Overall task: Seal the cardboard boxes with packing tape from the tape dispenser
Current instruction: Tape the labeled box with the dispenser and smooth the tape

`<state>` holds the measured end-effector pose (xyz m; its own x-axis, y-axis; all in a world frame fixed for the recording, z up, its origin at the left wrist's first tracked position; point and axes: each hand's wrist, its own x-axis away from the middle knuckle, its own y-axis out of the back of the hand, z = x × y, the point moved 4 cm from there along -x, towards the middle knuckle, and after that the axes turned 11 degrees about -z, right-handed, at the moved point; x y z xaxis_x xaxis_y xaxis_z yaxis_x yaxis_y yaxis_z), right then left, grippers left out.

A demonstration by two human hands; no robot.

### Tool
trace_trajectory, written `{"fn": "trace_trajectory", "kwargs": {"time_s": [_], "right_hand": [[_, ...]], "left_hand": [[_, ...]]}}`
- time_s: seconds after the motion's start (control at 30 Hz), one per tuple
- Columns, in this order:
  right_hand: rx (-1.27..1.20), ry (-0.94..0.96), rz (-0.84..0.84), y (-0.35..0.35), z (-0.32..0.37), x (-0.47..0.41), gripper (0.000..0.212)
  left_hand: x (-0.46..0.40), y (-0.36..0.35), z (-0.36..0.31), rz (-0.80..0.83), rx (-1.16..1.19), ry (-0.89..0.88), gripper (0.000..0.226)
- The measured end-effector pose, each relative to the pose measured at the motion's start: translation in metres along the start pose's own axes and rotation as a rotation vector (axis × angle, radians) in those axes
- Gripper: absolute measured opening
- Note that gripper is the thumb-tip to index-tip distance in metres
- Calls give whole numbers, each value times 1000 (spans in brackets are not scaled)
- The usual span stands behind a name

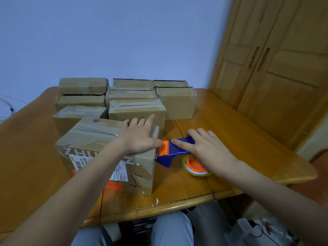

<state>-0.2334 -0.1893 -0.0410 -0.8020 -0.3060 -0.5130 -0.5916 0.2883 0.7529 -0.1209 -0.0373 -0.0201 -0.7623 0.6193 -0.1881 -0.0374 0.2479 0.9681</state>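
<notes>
Beyond and to the left of the left hand [140, 137], a cluster of plain cardboard boxes [83, 86] stands in rows at the back of the wooden bench [230, 121], several with clear tape along their tops. Under that hand sits the nearest box [99, 150], turned at an angle; its front face carries large pale letters seen upside down, of which "ZH" and "Z" can be made out, a white shipping label [81, 161] with a barcode and small print too fine to read, an orange patch low down, and a handwritten mark that looks like "3-" followed by a scrawl. The left hand lies flat on the box's top right corner, fingers spread and straight, thumb at the edge where a strip of clear tape runs over. Just right of that thumb, touching the box's side, is the blue and orange tape dispenser [170, 150], with its roll of tape [195, 166] below the right hand [207, 148], which curls round the blue handle. Further right stands a wooden wardrobe [275, 59].
</notes>
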Motion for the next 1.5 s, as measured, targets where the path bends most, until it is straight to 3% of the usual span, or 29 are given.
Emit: {"fn": "trace_trajectory", "kwargs": {"time_s": [0.37,0.53,0.8,1.2,1.33,1.5], "right_hand": [[86,192,102,36,7,-39,48],[158,236,194,48,15,-56,42],[246,292,253,63,26,-77,34],[215,274,219,55,13,-56,45],[242,357,266,37,32,-41,43],[159,72,222,29,1,-36,50]], "left_hand": [[1,2,2,8,62,17,81],[1,2,5,-21,142,40,62],[2,5,5,-9,205,56,60],[9,11,1,-7,220,58,59],[7,11,3,-9,226,59,58],[6,9,6,-19,256,60,59]]}}
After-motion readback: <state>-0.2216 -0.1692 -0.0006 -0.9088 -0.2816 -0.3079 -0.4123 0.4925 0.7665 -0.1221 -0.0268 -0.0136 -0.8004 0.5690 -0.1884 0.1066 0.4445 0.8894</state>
